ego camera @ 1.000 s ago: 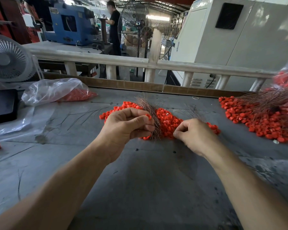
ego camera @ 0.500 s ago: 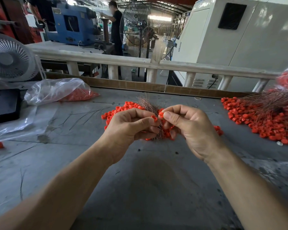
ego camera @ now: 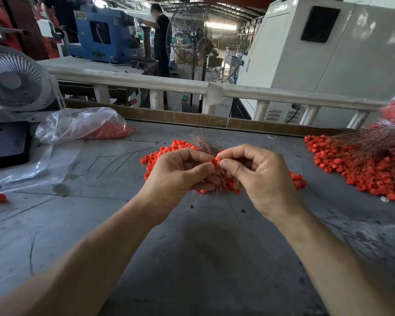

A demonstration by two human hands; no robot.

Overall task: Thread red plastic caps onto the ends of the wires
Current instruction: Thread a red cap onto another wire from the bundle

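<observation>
My left hand (ego camera: pixel 180 174) grips a bundle of thin copper-coloured wires (ego camera: pixel 202 143) that fan out above its fingers. My right hand (ego camera: pixel 258 176) pinches a small red cap (ego camera: pixel 215 161) between thumb and forefinger, right against the left thumb tip. Both hands hover over a pile of loose red caps (ego camera: pixel 162 153) on the grey table (ego camera: pixel 192 258). The wire end at the cap is too fine to make out.
A heap of capped wires and red caps (ego camera: pixel 363 165) lies at the right. A clear bag of caps (ego camera: pixel 82 124) and a white fan (ego camera: pixel 12 78) stand at the left, a stray cap (ego camera: pixel 0 198) near the left edge. A white rail (ego camera: pixel 214 87) runs behind the table.
My right hand rose from the pile with a red cap and came up against my left hand. The left hand kept hold of the wires and barely moved.
</observation>
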